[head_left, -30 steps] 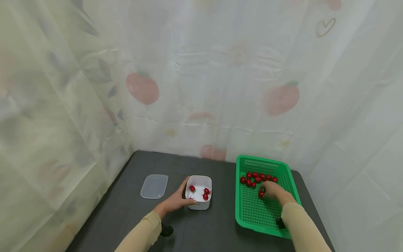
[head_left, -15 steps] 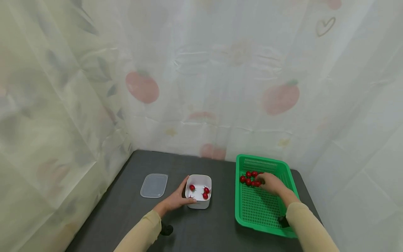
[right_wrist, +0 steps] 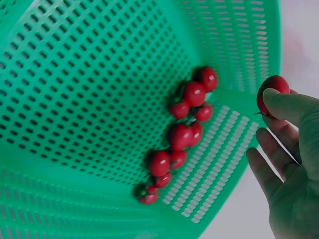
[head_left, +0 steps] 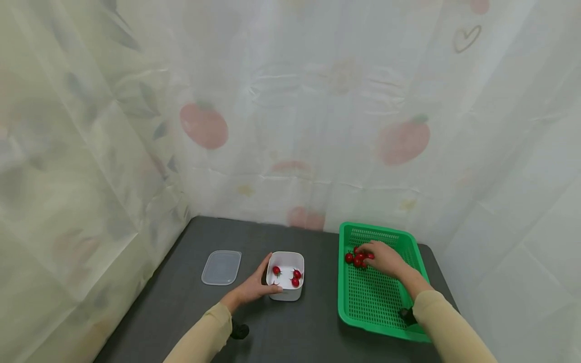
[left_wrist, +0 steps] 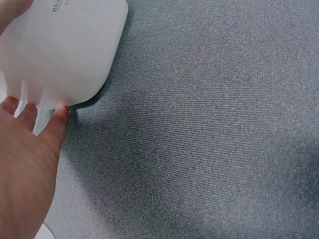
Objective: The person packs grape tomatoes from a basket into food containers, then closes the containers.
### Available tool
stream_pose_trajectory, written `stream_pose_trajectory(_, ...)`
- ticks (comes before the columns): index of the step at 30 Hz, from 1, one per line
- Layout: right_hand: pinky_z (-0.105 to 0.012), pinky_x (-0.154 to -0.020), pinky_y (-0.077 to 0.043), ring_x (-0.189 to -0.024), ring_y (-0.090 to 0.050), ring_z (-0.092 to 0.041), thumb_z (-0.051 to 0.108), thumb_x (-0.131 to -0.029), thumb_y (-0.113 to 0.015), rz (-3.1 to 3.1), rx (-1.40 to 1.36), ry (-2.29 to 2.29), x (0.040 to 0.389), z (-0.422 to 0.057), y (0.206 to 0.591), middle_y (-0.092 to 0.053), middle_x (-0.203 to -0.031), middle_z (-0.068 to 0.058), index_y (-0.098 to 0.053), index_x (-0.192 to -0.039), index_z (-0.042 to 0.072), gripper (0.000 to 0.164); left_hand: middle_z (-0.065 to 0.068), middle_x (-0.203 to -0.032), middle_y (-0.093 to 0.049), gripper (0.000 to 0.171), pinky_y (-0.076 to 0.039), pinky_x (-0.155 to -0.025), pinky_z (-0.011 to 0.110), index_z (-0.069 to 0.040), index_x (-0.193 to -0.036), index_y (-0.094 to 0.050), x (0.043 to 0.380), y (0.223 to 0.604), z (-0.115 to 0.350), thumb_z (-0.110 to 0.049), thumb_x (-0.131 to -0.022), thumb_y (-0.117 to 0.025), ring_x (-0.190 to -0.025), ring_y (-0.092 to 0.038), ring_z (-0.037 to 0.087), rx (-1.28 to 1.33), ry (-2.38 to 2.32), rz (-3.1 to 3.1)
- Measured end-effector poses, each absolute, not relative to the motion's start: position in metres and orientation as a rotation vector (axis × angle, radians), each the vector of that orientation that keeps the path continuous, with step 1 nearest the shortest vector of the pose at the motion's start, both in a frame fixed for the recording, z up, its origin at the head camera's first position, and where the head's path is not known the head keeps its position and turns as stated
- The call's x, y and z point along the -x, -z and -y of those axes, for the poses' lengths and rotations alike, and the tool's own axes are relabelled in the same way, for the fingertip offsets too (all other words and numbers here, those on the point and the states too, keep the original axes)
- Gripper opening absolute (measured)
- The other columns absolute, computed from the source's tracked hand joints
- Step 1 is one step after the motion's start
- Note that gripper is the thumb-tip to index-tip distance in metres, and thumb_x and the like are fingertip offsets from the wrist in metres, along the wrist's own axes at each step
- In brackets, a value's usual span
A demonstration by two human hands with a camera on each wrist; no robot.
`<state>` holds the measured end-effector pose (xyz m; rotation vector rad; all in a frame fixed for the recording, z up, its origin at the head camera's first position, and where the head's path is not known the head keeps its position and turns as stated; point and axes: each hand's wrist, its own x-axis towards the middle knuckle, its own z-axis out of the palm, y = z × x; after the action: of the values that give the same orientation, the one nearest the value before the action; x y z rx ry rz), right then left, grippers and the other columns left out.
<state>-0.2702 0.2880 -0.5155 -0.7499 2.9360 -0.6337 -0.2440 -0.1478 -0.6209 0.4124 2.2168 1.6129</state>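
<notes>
My left hand (head_left: 251, 289) holds a square white plastic container (head_left: 285, 295) by its side, thumb toward the front and fingers behind. Inside it lie several cherry tomatoes (head_left: 295, 282) with green stems. The left wrist view shows those fingertips touching the container's wall (left_wrist: 75, 55). Over the back of a green basket is my right hand (head_left: 386, 258). In the right wrist view, its thumb and forefinger pinch one cherry tomato (right_wrist: 275, 88), while the other fingers stay extended. Several more cherry tomatoes (right_wrist: 180, 136) sit in a line along one end of the basket.
The green slotted basket (head_left: 343, 287) stands at the table's right side. A clear square lid (head_left: 221, 267) lies flat left of the container. Dark grey cloth covers the table (head_left: 308, 333). Patterned curtains (head_left: 295, 126) hang behind and along both sides.
My right hand has moved a little back and left over the tomatoes in the basket, and a cherry tomato is now between its fingers. My left hand and the container have stayed in place.
</notes>
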Motion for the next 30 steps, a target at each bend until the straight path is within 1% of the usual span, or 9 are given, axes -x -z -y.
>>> stream_pose_trajectory(6, -0.046, -0.084, -0.052, -0.109, -0.06, -0.029, 0.009, -0.097, -0.07, -2.929, 0.856, 0.627, 0.272, -0.267, 0.51, -0.066, -0.117, -0.006, -0.071, -0.126, 0.009, 0.029, 0.019, -0.168, -0.009, 0.113, -0.022, -0.116, 0.062, -0.02, -0.166, 0.001, 0.242, 0.622, 0.149, -0.025, -0.089, -0.082, -0.149, -0.02, 0.041, -0.42, -1.609, -2.23)
stream_pose_trajectory(9, -0.045, -0.084, -0.052, -0.11, -0.06, -0.028, 0.012, -0.098, -0.07, -2.919, 0.918, 0.603, 0.272, -0.254, 0.508, -0.067, -0.117, -0.004, -0.071, -0.127, 0.011, 0.029, 0.017, -0.169, -0.009, 0.113, -0.021, -0.116, 0.06, -0.02, -0.166, 0.001, 0.241, 0.623, 0.148, -0.025, -0.089, -0.082, -0.149, -0.02, 0.039, -0.407, -1.609, -2.23)
stream_pose_trajectory(15, -0.045, -0.087, -0.051, -0.116, -0.058, -0.027, 0.017, -0.099, -0.07, -2.865, 0.939, 0.614, 0.272, -0.227, 0.504, -0.066, -0.123, -0.001, -0.071, -0.128, 0.016, 0.029, 0.017, -0.169, -0.007, 0.112, -0.022, -0.116, 0.06, -0.019, -0.166, 0.003, 0.241, 0.622, 0.146, -0.023, -0.091, -0.081, -0.149, -0.019, 0.039, -0.406, -1.62, -2.219)
stream_pose_trajectory(20, -0.043, -0.09, -0.051, -0.113, -0.059, -0.022, 0.019, -0.098, -0.072, -2.838, 0.994, 0.601, 0.274, -0.206, 0.503, -0.067, -0.119, 0.003, -0.071, -0.127, 0.02, 0.028, 0.016, -0.169, -0.006, 0.112, -0.022, -0.116, 0.06, -0.022, -0.166, 0.002, 0.239, 0.619, 0.146, -0.024, -0.091, -0.08, -0.15, -0.019, 0.038, -0.405, -1.626, -2.205)
stream_pose_trajectory(25, -0.041, -0.092, -0.051, -0.11, -0.06, -0.019, 0.021, -0.098, -0.073, -2.829, 1.068, 0.547, 0.278, -0.188, 0.506, -0.068, -0.115, 0.005, -0.073, -0.126, 0.021, 0.028, 0.016, -0.17, -0.006, 0.113, -0.023, -0.116, 0.061, -0.02, -0.166, 0.003, 0.238, 0.618, 0.147, -0.023, -0.09, -0.081, -0.15, -0.019, 0.038, -0.407, -1.624, -2.205)
stream_pose_trajectory(30, -0.041, -0.092, -0.05, -0.109, -0.06, -0.019, 0.021, -0.097, -0.074, -2.823, 1.118, 0.504, 0.28, -0.169, 0.509, -0.07, -0.113, 0.005, -0.074, -0.125, 0.019, 0.029, 0.016, -0.17, -0.006, 0.113, -0.025, -0.115, 0.059, -0.019, -0.166, 0.003, 0.239, 0.62, 0.146, -0.023, -0.09, -0.081, -0.149, -0.021, 0.037, -0.415, -1.629, -2.209)
